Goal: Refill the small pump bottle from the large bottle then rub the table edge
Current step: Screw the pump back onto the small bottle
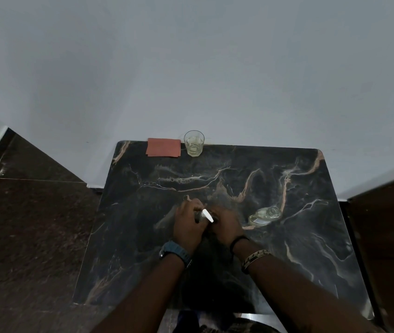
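Over the middle of the dark marble table point(143, 236), my left hand point(187, 224) and my right hand point(225, 228) meet around the small pump bottle point(202, 216). Only its white nozzle and a bit of grey neck show between the fingers; the body is hidden. My left hand grips the neck. My right hand curls against the bottle from the right, but its hold is hidden. The large clear glass bottle point(264, 215) lies on its side to the right of my right hand, with pale liquid in it.
A glass tumbler point(193, 143) with pale liquid stands at the table's far edge by the wall. A reddish-brown sheet point(163, 147) lies flat to its left. Dark floor lies on the left, wooden furniture point(388, 236) on the right.
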